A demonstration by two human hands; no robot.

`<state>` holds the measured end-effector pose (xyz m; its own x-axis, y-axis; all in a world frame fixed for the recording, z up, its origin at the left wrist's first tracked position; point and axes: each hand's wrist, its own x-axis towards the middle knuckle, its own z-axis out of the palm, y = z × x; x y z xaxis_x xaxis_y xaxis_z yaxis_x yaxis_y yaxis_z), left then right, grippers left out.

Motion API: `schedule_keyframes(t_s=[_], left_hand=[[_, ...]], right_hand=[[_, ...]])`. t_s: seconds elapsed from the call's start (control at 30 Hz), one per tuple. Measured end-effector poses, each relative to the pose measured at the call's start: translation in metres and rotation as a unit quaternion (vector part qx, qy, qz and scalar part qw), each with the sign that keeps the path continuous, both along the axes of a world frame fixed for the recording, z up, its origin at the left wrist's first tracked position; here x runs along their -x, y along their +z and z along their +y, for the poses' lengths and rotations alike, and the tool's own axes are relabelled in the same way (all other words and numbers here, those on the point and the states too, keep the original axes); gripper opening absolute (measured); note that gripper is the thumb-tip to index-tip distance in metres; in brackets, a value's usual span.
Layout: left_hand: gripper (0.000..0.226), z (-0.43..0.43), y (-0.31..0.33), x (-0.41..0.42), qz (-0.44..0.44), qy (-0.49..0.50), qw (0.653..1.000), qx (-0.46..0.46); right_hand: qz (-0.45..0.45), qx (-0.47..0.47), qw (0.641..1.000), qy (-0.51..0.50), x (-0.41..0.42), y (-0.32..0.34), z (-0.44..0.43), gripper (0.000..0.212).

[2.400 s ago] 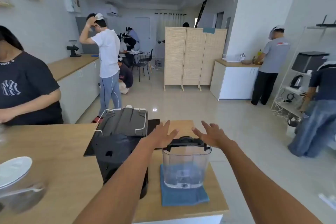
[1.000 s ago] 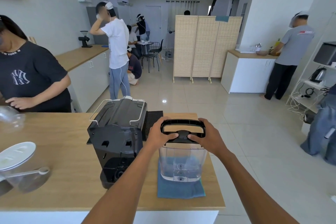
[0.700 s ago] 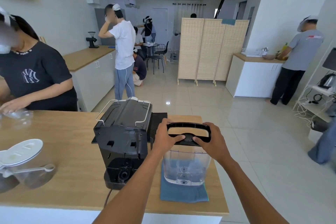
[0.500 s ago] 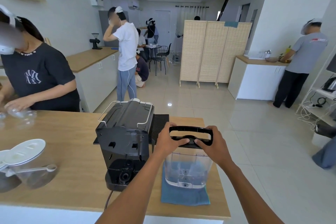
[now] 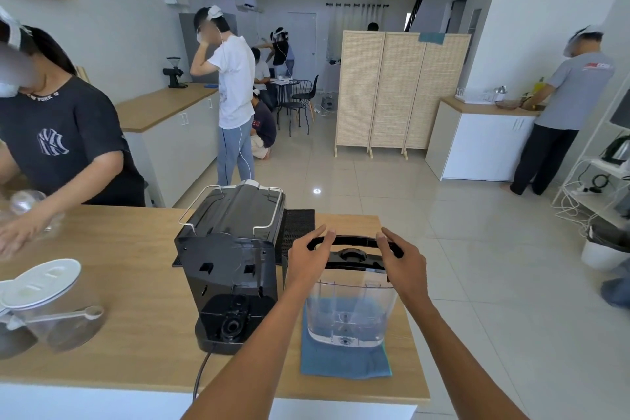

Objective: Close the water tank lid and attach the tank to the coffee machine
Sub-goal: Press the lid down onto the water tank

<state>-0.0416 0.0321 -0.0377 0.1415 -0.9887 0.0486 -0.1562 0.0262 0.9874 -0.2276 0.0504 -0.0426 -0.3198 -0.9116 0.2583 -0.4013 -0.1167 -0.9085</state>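
A clear water tank (image 5: pixel 351 310) stands upright on a blue cloth (image 5: pixel 344 363) near the counter's right end. Its black lid (image 5: pixel 353 253) lies down over the tank's top. My left hand (image 5: pixel 308 261) curls over the lid's left end and my right hand (image 5: pixel 404 266) over its right end, fingertips on the far rim. The black coffee machine (image 5: pixel 231 249) stands just left of the tank, its back turned to me, the tank bay showing a round socket at the base. Tank and machine are apart.
A black mat (image 5: pixel 299 230) lies behind the machine, and its cord (image 5: pixel 201 375) hangs over the counter's front edge. Clear jars with a white lid and scoop (image 5: pixel 51 303) sit at the left. A person in a black shirt (image 5: pixel 58 147) works across the wooden counter (image 5: pixel 136 266).
The lid stood raised with my thumbs on its centre; now it lies lower on the tank and my hands have slid out to its two ends. The tank stays on the cloth.
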Motion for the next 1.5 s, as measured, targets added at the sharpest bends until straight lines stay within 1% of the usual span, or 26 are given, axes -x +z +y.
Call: schedule_keyframes(t_s=[0.13, 0.4, 0.47, 0.53, 0.63, 0.67, 0.83, 1.0, 1.03, 1.07, 1.13, 1.23, 1.37, 1.5], left_hand=[[0.046, -0.001, -0.002, -0.001, 0.009, -0.023, 1.0, -0.017], [0.05, 0.004, -0.009, -0.012, -0.029, -0.086, 0.996, 0.006], [0.049, 0.006, -0.013, -0.017, -0.059, -0.11, 0.992, 0.007], [0.052, 0.01, -0.015, -0.021, -0.108, -0.145, 0.984, -0.005], [0.06, 0.014, -0.021, -0.023, -0.214, -0.163, 0.963, -0.007], [0.063, 0.016, -0.023, -0.022, -0.235, -0.161, 0.959, -0.001], [0.069, 0.019, -0.029, -0.023, -0.251, -0.152, 0.956, 0.012], [0.082, 0.019, -0.031, -0.027, -0.264, -0.162, 0.951, 0.009], [0.084, 0.019, -0.031, -0.027, -0.269, -0.165, 0.949, 0.008], [0.086, 0.019, -0.032, -0.029, -0.273, -0.169, 0.947, 0.007], [0.087, 0.018, -0.034, -0.031, -0.275, -0.177, 0.945, 0.007], [0.089, 0.018, -0.035, -0.031, -0.269, -0.179, 0.946, 0.005], [0.093, 0.02, -0.037, -0.03, -0.248, -0.168, 0.954, 0.005], [0.087, 0.026, -0.037, -0.028, -0.231, -0.159, 0.96, 0.004]], right_hand=[[-0.025, -0.027, 0.999, 0.031, 0.003, -0.002, 0.001, 0.045], [0.0, -0.022, 0.996, 0.083, 0.009, -0.006, 0.011, 0.043], [0.005, -0.019, 0.996, 0.091, 0.011, -0.009, 0.013, 0.043], [0.019, -0.024, 0.994, 0.101, 0.014, -0.018, 0.014, 0.044], [0.1, -0.04, 0.988, 0.108, 0.012, -0.033, 0.015, 0.049], [0.119, -0.046, 0.986, 0.103, 0.012, -0.036, 0.015, 0.049], [0.154, -0.041, 0.982, 0.099, 0.012, -0.038, 0.015, 0.049], [0.143, -0.045, 0.983, 0.108, 0.013, -0.039, 0.015, 0.047], [0.144, -0.048, 0.982, 0.112, 0.014, -0.039, 0.016, 0.049], [0.147, -0.054, 0.98, 0.12, 0.016, -0.04, 0.016, 0.056], [0.161, -0.063, 0.976, 0.135, 0.022, -0.042, 0.015, 0.076], [0.173, -0.056, 0.97, 0.162, 0.03, -0.048, 0.011, 0.091], [0.165, -0.022, 0.968, 0.189, 0.03, -0.047, 0.01, 0.1], [0.137, -0.007, 0.973, 0.186, 0.028, -0.051, 0.012, 0.097]])
